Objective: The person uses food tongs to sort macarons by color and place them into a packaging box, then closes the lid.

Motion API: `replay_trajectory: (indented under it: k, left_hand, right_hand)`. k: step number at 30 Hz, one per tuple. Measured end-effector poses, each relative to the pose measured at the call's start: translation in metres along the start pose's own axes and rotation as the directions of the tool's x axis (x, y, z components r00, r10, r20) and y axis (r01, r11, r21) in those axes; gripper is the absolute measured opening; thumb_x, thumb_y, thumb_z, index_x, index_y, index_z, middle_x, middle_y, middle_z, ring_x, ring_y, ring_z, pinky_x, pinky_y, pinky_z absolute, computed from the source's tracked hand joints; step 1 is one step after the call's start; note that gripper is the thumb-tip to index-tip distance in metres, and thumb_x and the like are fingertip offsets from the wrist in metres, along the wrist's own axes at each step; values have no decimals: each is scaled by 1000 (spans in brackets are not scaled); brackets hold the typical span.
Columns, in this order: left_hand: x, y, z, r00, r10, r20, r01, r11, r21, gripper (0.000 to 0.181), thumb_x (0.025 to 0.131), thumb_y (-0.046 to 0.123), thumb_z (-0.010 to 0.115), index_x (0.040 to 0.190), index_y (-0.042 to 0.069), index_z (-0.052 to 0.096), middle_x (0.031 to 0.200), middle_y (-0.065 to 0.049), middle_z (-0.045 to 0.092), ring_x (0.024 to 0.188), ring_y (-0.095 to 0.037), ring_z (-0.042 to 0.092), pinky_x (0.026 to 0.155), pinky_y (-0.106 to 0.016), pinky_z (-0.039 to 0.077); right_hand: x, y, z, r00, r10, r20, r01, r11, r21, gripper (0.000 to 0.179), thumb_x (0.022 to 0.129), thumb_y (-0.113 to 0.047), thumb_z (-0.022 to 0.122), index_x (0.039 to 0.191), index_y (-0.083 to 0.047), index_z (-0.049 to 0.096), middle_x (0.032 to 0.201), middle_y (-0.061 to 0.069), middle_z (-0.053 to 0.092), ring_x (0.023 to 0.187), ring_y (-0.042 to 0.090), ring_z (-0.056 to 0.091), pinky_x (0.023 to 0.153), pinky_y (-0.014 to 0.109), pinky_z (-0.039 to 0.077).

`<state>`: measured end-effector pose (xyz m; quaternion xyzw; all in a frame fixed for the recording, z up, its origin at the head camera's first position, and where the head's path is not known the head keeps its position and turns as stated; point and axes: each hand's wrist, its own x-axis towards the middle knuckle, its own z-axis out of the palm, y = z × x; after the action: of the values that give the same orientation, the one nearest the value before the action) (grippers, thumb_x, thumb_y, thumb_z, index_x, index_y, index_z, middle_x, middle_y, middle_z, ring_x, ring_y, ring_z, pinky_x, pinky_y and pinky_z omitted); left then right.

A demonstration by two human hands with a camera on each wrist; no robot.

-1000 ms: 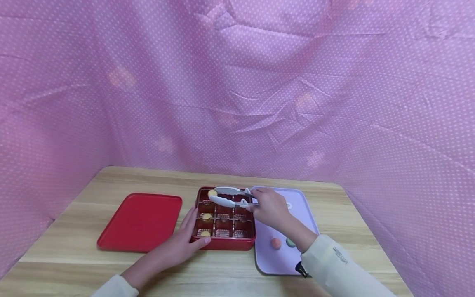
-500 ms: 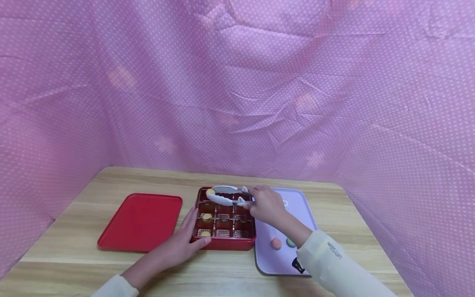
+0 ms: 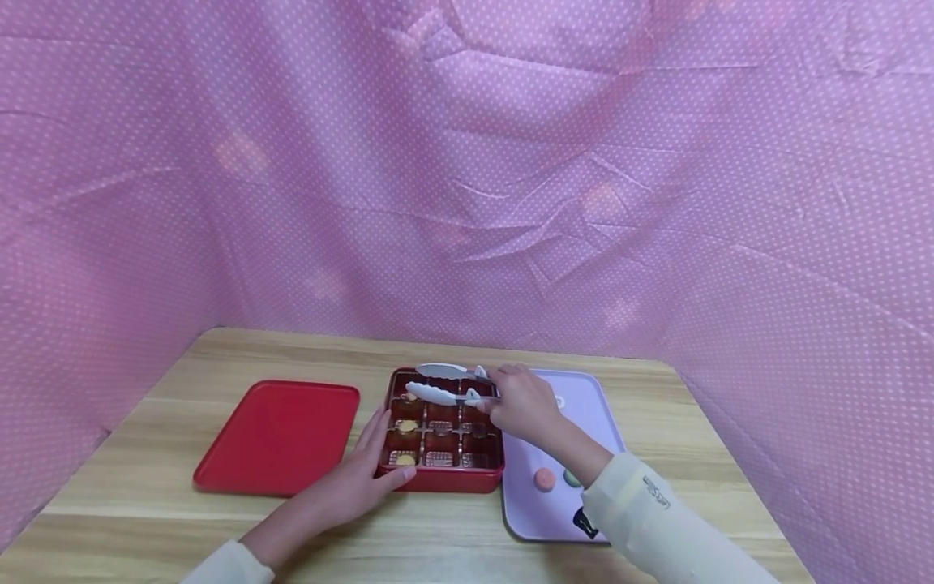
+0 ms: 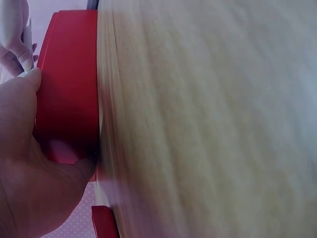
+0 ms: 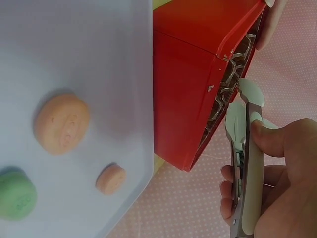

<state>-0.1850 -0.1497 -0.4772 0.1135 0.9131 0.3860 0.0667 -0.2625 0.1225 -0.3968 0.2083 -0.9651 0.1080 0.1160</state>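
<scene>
My right hand [image 3: 523, 403] grips a pair of tongs [image 3: 438, 395] with white scalloped tips. The tips stand apart above the back left of the red box [image 3: 456, 480], and nothing is between them. A clear insert with square compartments fills the box. Yellow round pieces [image 3: 404, 426] sit in its left column, and the back one [image 3: 413, 397] is partly hidden by the tongs. My left hand [image 3: 359, 474] holds the box's front left corner, thumb on the front rim and fingers along the left side. In the right wrist view the tongs [image 5: 247, 148] rest between thumb and fingers.
A lilac tray [image 3: 525, 519] stands against the box's right side, bearing orange round pieces [image 5: 62, 124], a green one [image 5: 17, 195], a white ring [image 3: 559, 401] and a black shape [image 3: 584, 521]. A flat red lid [image 3: 280, 438] lies at left. Pink dotted cloth [image 3: 467, 203] surrounds the table.
The tongs have shifted slightly left and their tips have spread. The yellow piece between them has dropped into the back left compartment. My left hand stays on the box.
</scene>
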Motion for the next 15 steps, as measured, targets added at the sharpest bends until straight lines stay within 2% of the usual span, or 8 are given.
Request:
replay_trajectory:
  k: [7,15]
  left_hand:
    - [1,0,0,1000,-6,-1,6,1000,-15,103,93,62,61,164,24,-4,171,-6,-9,154,-42,10,115,-67,28]
    - [0,0,0,1000,1,-2,-1,1000,1,103,93,62,60,164,22,-4,171,-6,-9,152,-45,14,115,-66,29]
  right_hand:
    - [-1,2,-1,1000,24,17,-24,1000,14,46,86,-34,79,122,-7,71,99,4,71,86,18,58,66,35,51]
    - [-8,9,-4,998,56,18,-56,998,14,46,88,-36,77,126,-11,70,111,4,71,100,21,62,73,39,56]
